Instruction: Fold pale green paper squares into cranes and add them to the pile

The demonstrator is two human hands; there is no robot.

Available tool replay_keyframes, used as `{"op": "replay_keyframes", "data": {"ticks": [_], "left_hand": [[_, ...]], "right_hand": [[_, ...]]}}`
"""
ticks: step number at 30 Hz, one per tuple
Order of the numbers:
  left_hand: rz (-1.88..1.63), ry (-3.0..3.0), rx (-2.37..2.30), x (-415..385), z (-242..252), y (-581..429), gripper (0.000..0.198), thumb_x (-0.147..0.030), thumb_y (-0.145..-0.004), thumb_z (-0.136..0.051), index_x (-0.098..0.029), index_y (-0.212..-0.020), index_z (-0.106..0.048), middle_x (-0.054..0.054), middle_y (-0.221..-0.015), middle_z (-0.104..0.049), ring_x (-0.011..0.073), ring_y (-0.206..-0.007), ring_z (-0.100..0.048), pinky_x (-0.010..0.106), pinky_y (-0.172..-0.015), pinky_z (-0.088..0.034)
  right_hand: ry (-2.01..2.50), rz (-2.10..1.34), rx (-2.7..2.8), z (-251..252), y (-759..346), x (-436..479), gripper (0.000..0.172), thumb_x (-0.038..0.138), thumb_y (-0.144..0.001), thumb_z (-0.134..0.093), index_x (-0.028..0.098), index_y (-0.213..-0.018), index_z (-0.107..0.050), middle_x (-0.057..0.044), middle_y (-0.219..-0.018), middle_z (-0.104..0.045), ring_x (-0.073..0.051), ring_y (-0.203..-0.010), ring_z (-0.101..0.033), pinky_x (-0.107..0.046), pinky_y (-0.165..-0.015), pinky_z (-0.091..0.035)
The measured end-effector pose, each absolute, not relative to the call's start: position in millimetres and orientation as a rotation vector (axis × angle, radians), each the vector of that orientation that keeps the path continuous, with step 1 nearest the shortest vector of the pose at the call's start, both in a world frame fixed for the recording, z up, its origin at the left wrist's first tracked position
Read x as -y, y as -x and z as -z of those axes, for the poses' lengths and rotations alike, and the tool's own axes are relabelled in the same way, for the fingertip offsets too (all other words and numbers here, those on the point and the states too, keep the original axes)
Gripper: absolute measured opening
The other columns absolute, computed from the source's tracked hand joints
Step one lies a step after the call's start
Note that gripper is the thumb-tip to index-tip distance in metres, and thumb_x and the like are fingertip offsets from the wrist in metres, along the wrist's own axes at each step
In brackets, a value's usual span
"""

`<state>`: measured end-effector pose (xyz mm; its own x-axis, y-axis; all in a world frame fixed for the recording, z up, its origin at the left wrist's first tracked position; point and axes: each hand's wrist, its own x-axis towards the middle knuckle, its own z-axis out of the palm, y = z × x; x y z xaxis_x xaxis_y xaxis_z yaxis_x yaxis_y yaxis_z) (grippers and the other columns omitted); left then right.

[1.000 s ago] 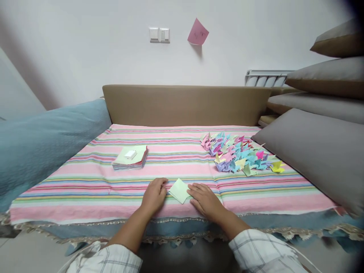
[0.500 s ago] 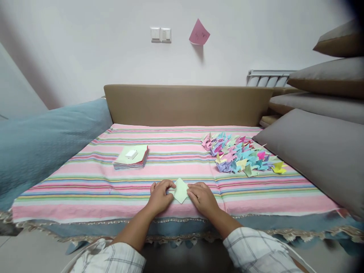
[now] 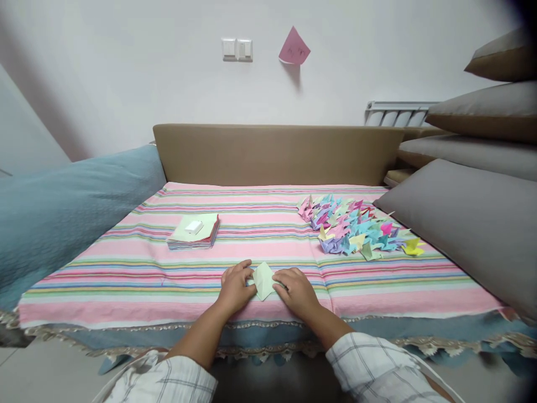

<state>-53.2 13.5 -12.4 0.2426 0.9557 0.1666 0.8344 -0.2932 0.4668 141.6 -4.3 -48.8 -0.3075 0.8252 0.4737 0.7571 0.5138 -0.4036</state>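
Note:
A pale green sheet of origami paper [image 3: 263, 281], folded into a small diamond, lies on the striped cloth near the front edge. My left hand [image 3: 235, 286] holds its left corner, the thumb low against the paper and the index finger lifted a little off it. On the other side, my right hand [image 3: 297, 290] has the right corner between curled fingers and thumb. A crease runs down the diamond's face. The parts of the paper under my fingertips are hidden.
Folded paper cranes [image 3: 356, 226] in many colours crowd the cloth at right. A paper stack [image 3: 193, 238] with a small white block [image 3: 193, 226] on top sits at left. Grey cushions [image 3: 470, 224] rise on the right; a blue-covered armrest [image 3: 84, 207] borders the left.
The diamond has shifted slightly left and turned a little. My left index finger has lifted off its edge, and my right hand has moved slightly left with the paper.

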Motion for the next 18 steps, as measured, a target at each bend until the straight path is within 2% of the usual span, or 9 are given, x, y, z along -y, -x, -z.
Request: {"op": "replay_keyframes", "data": {"ticks": [11, 18], "left_hand": [[-0.612, -2.289, -1.642, -19, 14, 48, 0.031, -0.018, -0.065, -0.059, -0.029, -0.093, -0.067, -0.001, -0.131, -0.052, 0.0267, -0.117, -0.047, 0.048, -0.100, -0.030], [-0.629, -2.273, -1.441, -30, 11, 46, 0.019, -0.021, -0.066, -0.064, -0.025, -0.085, -0.064, 0.001, -0.131, -0.053, 0.0255, -0.120, -0.047, 0.046, -0.102, -0.028]], "right_hand": [[1.400, -0.174, 2.212, 41, -140, 2, 0.025, 0.028, -0.083, -0.056, 0.024, -0.107, -0.063, -0.005, -0.106, -0.062, -0.020, -0.099, -0.051, -0.034, -0.087, -0.041], [1.353, -0.266, 2.194, 40, -141, -2, 0.027, 0.030, -0.080, -0.061, 0.024, -0.106, -0.063, -0.004, -0.105, -0.062, -0.021, -0.100, -0.050, -0.035, -0.088, -0.040]]}}
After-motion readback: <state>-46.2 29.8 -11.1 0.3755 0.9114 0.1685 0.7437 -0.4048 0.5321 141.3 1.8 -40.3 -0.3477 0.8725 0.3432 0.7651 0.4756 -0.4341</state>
